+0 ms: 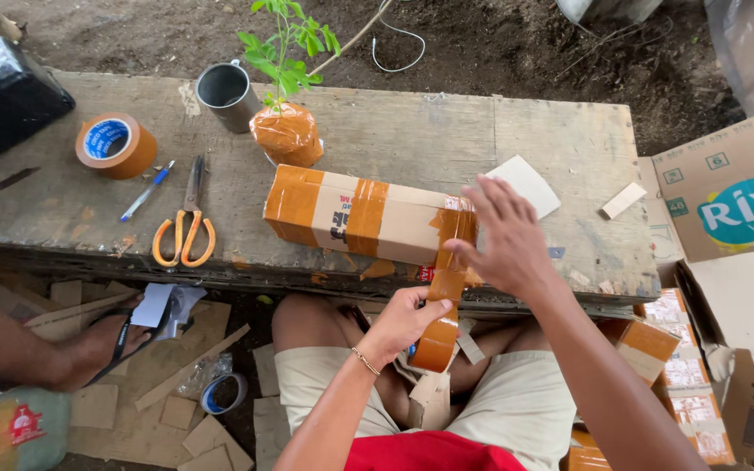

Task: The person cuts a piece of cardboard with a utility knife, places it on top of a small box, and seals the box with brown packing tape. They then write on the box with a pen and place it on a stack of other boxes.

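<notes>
**Taping the end of a long box**

Head view: the left hand point(405, 321) is closed around a tape roll point(436, 342) held below the bench edge, thumb on top of the roll. A strip of tape point(449, 262) runs up from it to the near end of the box point(368, 216). The right hand point(503, 240) lies flat over that end, fingers spread and open, gripping nothing, pressing the strip down.

To do this well, I would judge: keep the strip taut and straight from the roll, smooth it from the edge outward with the flat fingers so that no wrinkles form, and hold the box steady against the pull.

The box is a long, narrow carton lying on its side across the wooden bench point(517, 131), slightly angled. Wide brown tape bands already wrap its far end and its middle. Just behind it stands a seedling point(287, 131) with its root ball in an orange wrap. Scissors point(187, 228), a pen point(147, 191), a second roll point(115, 145) and a metal cup point(225, 92) lie well to the left.
</notes>
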A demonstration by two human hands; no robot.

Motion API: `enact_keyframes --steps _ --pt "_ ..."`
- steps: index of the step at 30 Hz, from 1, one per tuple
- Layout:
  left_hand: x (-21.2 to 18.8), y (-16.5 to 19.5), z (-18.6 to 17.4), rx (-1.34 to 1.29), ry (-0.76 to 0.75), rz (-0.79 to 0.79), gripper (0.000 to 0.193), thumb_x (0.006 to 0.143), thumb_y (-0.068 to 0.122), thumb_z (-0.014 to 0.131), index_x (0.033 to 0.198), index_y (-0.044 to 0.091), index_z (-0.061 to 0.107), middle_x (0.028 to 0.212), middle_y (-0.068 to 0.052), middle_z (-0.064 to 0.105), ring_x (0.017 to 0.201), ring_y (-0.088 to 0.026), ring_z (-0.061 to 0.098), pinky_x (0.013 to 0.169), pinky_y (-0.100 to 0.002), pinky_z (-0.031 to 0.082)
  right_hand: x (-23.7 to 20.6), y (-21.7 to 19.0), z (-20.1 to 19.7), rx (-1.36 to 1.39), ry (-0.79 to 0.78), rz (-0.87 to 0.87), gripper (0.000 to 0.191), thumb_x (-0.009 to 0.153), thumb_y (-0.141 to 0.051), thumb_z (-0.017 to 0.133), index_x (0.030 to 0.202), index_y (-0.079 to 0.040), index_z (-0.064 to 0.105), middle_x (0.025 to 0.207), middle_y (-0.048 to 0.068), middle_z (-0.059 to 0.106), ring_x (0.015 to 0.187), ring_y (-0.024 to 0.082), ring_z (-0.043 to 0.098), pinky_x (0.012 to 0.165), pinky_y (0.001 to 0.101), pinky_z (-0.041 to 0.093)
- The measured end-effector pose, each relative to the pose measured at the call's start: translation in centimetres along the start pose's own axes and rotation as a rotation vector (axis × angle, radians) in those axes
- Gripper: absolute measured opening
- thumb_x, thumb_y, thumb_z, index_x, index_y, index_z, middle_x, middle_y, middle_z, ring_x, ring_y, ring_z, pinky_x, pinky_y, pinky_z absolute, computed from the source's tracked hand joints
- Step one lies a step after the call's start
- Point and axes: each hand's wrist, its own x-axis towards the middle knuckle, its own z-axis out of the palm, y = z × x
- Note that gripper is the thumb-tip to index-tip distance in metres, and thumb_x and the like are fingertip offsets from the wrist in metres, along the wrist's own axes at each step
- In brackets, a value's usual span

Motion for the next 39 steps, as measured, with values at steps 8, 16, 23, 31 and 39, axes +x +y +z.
enact_keyframes --steps 8,16,23,31,39 --pt "-2.0 -2.1 -2.9 0.616 -0.302 -0.074 0.027 0.098 0.020 0.065 0.107 -0.003 0.077 0.084 -0.006 0.074 0.073 -0.009 0.064 0.067 -0.028 0.053 1.8 -1.5 -0.3 -0.026 -0.115 -0.043 0.115 0.068 -0.072 0.074 0.151 -0.004 0.035 0.153 0.019 0.040 0.142 0.037 0.038 0.116 0.0493 0.030" --pt "-6.7 0.6 -5.9 0.296 -0.053 -0.009 0.029 0.101 0.019 0.058 0.111 -0.006 0.071 0.087 -0.006 0.076 0.077 -0.014 0.072 0.072 -0.030 0.057 -0.4 -2.6 -0.4 0.241 -0.049 0.098 0.111 0.062 -0.048 0.090 0.150 -0.003 0.039 0.147 0.022 0.042 0.137 0.040 0.040 0.113 0.0472 0.037" --pt "-7.9 7.4 -7.2 1.278 0.649 0.319 0.068 0.083 0.019 0.078 0.146 0.017 0.051 0.093 -0.018 0.074 0.086 -0.036 0.070 0.076 -0.044 0.054 -8.0 -2.1 -1.7 0.421 0.162 0.356 0.108 0.056 -0.035 0.096 0.147 -0.006 0.046 0.144 0.020 0.046 0.133 0.032 0.048 0.110 0.0407 0.042" --pt "-0.6 12.9 -10.0 2.023 0.798 0.343 0.100 0.081 0.006 0.073 0.166 0.017 0.022 0.088 -0.006 0.071 0.091 -0.027 0.068 0.086 -0.045 0.049 -17.1 4.5 1.4 1.805 0.263 0.477 0.106 0.066 -0.030 0.095 0.154 0.001 0.044 0.139 0.015 0.057 0.129 0.027 0.055 0.108 0.0429 0.043" --pt "0.1 12.0 -6.6 1.554 0.915 0.826 0.077 0.092 0.055 0.074 0.148 0.015 0.043 0.133 -0.015 0.066 0.123 -0.028 0.064 0.102 -0.044 0.047 -20.3 3.9 3.6 2.287 -0.061 0.599 0.085 0.084 -0.038 0.076 0.151 0.000 0.039 0.141 0.023 0.053 0.122 0.037 0.057 0.099 0.0527 0.047"
